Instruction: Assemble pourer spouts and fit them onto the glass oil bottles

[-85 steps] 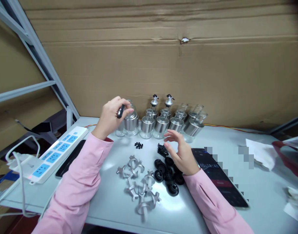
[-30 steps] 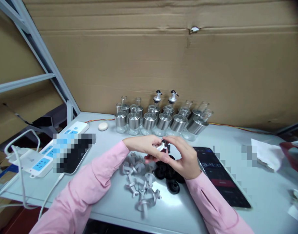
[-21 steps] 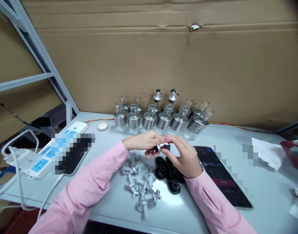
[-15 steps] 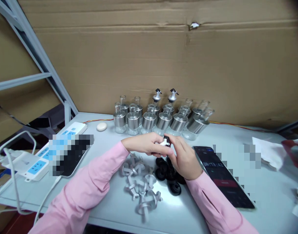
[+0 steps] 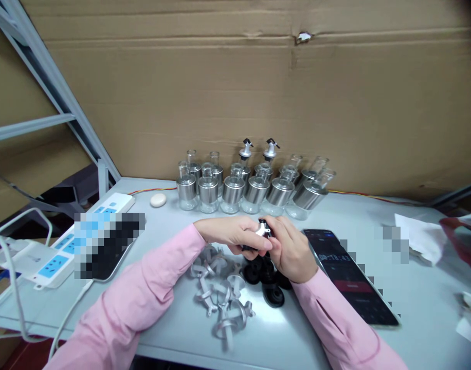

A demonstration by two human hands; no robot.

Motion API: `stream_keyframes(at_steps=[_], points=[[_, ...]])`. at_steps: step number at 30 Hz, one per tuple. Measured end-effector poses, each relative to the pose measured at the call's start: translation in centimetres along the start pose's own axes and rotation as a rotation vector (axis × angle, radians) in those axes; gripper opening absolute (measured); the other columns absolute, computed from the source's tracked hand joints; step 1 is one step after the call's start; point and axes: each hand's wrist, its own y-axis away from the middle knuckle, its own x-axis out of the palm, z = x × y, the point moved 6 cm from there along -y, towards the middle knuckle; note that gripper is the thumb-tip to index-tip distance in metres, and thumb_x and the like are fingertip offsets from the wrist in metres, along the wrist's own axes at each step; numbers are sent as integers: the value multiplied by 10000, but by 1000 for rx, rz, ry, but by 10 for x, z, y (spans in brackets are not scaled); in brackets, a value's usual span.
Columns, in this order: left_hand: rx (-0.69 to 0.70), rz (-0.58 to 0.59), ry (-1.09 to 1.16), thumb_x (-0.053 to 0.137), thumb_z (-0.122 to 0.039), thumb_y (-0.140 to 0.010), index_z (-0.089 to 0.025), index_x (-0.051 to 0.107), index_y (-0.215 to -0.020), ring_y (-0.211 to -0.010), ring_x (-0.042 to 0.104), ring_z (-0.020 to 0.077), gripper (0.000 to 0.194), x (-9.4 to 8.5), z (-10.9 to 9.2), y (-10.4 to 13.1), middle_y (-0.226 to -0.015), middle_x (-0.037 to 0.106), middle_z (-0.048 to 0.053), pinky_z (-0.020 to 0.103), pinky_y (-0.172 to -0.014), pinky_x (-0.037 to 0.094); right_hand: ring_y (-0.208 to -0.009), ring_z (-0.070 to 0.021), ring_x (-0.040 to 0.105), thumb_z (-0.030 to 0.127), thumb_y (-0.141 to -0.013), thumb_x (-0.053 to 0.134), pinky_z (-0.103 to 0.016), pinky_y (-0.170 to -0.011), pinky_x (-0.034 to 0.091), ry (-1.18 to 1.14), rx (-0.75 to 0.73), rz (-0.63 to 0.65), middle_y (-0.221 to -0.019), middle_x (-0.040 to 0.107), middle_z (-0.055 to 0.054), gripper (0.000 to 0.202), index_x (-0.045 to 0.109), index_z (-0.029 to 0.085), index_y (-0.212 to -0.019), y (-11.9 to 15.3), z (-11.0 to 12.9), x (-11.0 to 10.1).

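Observation:
Above the table, my left hand (image 5: 241, 234) and my right hand (image 5: 291, 246) meet around one silver and black pour spout (image 5: 263, 229). My left fingers wrap its body, while the right thumb and fingers press at its black part; much of it is hidden by the fingers. Below my left hand lies a pile of silver spout pieces (image 5: 225, 293). Black rubber-looking stoppers (image 5: 273, 294) are heaped under my right hand, partly covered by it.
Glass bottles with metal sleeves (image 5: 233, 190) stand in rows at the back, two topped with spouts (image 5: 271, 149). A phone with a timer (image 5: 351, 277) lies right. At left are a power strip (image 5: 58, 262), another phone (image 5: 115, 252) and a white round object (image 5: 158, 200).
Both hands have stayed together on the pour spout, and the grip has shifted slightly, with the right fingers curling closer over it. The whole view has moved a little.

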Motion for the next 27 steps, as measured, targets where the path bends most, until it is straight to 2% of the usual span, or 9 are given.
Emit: stream_keyframes(at_steps=[3,5,6,8,11,14,19,23,27], points=[[36,108,-20,569,-388,-726,-159,452,-595,-411,301,54,289,8,-5,10,-463,381,-60,208,-413,205,-530,-138,491,247,-968,216,-264,-511,395,-82,239,-200,-610,520,-28,373,543,184,-799,10,-24,-15],[87,99,-37,542,-336,-745,-164,437,-602,-421,312,55,248,6,-12,17,-480,380,-63,209,-423,223,-496,-122,480,264,-970,231,-255,-506,382,-51,474,-309,-583,514,-12,391,528,186,-728,21,-50,-22],[113,44,-66,531,-317,-755,-164,433,-605,-425,317,54,236,1,-16,20,-492,388,-62,207,-424,228,-500,-125,491,295,-970,243,-257,-512,385,-20,583,-297,-595,533,-14,387,531,186,-735,26,-62,-21],[149,-108,-156,506,-276,-772,-158,440,-609,-435,346,49,212,-12,-21,22,-533,436,-52,207,-437,252,-556,-149,540,352,-957,284,-265,-542,400,50,697,-106,-636,584,-33,380,540,184,-731,31,-82,-9],[130,-296,-266,482,-243,-773,-146,473,-621,-475,404,52,181,-32,-18,21,-568,479,-45,211,-495,306,-622,-186,573,325,-921,355,-281,-581,397,146,706,214,-656,624,-64,353,553,179,-668,39,-96,19],[41,-373,-334,504,-261,-753,-140,510,-647,-526,427,67,161,-44,-6,18,-559,477,-46,213,-528,320,-634,-200,570,224,-880,405,-293,-612,391,219,728,341,-671,617,-92,283,591,154,-678,50,-99,34],[31,-406,-329,520,-327,-771,-165,444,-712,-513,429,65,188,-47,-1,17,-602,493,-54,207,-504,339,-774,-229,577,179,-835,492,-318,-713,413,314,733,453,-867,592,-135,169,641,112,-879,58,-95,36],[55,-418,-264,498,-343,-808,-185,391,-749,-470,425,57,200,-48,0,16,-612,518,-57,198,-472,333,-750,-219,579,131,-819,503,-305,-710,425,282,690,526,-765,595,-84,153,647,137,-765,56,-93,36],[77,-409,-258,501,-343,-823,-175,417,-750,-495,467,63,202,-51,3,15,-649,562,-32,200,-496,361,-826,-260,575,158,-846,484,-352,-781,437,255,657,537,-796,617,-117,210,671,118,-760,55,-92,40]])
